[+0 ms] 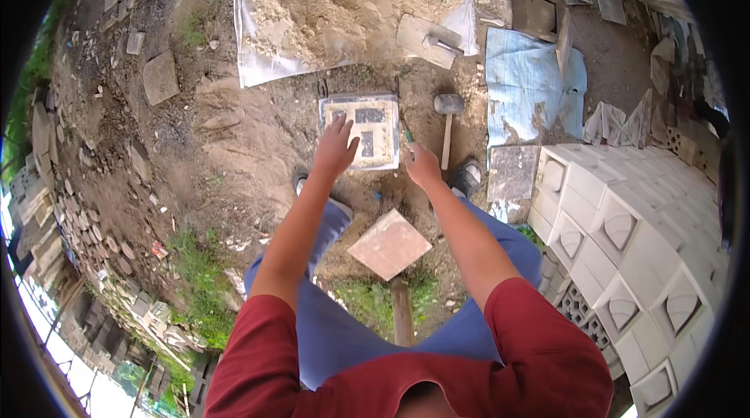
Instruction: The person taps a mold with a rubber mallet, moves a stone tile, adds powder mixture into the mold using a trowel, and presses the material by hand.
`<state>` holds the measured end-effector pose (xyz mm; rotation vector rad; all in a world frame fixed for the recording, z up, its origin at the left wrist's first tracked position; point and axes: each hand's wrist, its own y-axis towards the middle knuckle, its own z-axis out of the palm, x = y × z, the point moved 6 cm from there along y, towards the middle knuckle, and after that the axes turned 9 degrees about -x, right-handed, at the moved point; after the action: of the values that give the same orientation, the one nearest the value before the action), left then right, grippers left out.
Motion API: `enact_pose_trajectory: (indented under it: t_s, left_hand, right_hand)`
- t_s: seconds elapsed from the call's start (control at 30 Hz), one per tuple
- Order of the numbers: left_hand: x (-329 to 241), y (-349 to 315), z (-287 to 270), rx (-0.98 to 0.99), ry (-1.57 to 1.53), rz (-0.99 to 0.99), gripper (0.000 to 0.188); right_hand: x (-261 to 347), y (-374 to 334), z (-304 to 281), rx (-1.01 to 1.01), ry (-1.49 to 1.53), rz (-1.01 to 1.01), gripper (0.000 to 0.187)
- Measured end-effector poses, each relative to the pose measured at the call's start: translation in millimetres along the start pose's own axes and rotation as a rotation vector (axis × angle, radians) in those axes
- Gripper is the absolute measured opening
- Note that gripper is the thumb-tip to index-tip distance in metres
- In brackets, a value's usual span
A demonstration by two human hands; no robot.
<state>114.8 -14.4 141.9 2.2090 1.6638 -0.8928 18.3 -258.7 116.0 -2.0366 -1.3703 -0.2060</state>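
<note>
A square metal mould (388, 151) lies on the ground between my feet, packed with pale sandy mix around several dark rectangular blocks. My left hand (337, 146) reaches over its left side with fingers stretched out, seemingly resting on the mix. At the mould's right edge, my right hand (423, 166) is closed around a thin tool with a green handle (408, 135); its tip is too small to make out. Just right of that hand lies a mallet (448, 105) with a dark head and a pale wooden handle pointing toward me.
Beyond the mould, a sheet (244, 58) bears a heap of sand (336, 12) and a flat float (426, 41) with a handle. A blue sheet (523, 78) lies to the right. Pale hollow blocks (617, 223) are stacked at right. Nearer me lies a reddish tile (390, 244).
</note>
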Motion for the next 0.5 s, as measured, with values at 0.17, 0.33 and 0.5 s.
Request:
enact_pose_trajectory:
  t_s: [0.17, 0.33, 0.5]
  left_hand:
    - [-4.0, 42.1, 73.4, -0.034, 0.117, 0.195, 0.067]
    - [5.2, 47.7, 127.7, -0.062, 0.263, 0.384, 0.073]
    - [5.7, 49.7, 119.0, -0.074, 0.262, 0.443, 0.076]
  right_hand:
    - [-42.4, 69.3, 9.2, -0.268, 0.134, -0.086, 0.028]
    - [-49.9, 151.8, 12.1, -0.412, 0.108, -0.364, 0.025]
    - [-27.9, 200.1, 29.9, -0.575, 0.214, -0.566, 0.023]
